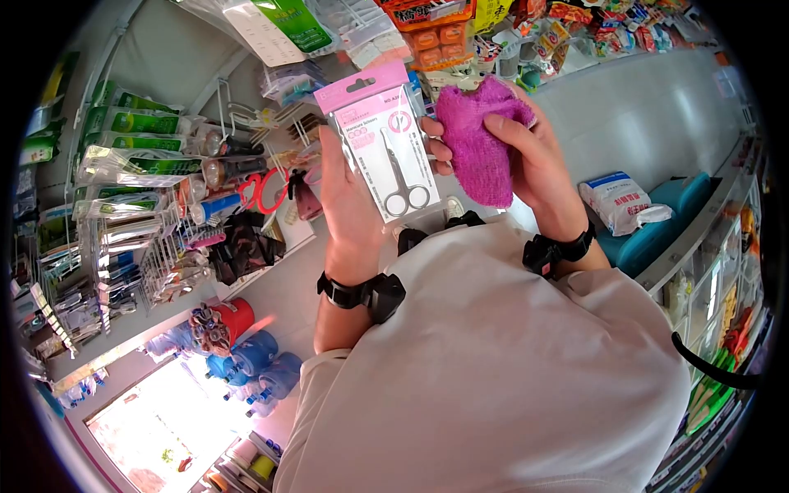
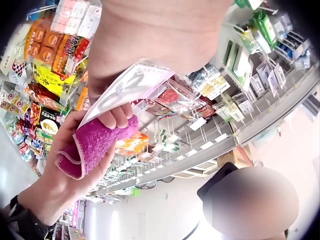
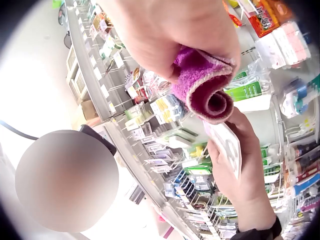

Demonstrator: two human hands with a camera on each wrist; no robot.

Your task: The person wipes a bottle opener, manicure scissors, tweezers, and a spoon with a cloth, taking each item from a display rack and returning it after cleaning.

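Observation:
In the head view my left hand [image 1: 349, 193] grips a flat clear packet of manicure scissors [image 1: 380, 168] with a pink header card. Its thumb lies along the near edge, and its fingertips come round the far edge beside the purple cloth. My right hand [image 1: 546, 177] holds that fuzzy purple cloth [image 1: 481, 160], thumb on top. The right wrist view shows the cloth [image 3: 212, 100] rolled up, with a pale stitched edge. From the left wrist, the scissors packet [image 2: 127, 90] appears edge-on, its lower part overlapping the cloth [image 2: 95, 145]. Both hands are close together in front of the chest.
Hooks with packaged goods [image 1: 140, 144] line the rack on the left. Snack packets [image 1: 567, 41] fill the shelf at the top. A white bag [image 1: 620, 201] lies on a teal seat [image 1: 674, 214] to the right. Blue water bottles [image 1: 255, 353] and a red bucket [image 1: 234, 320] stand lower left.

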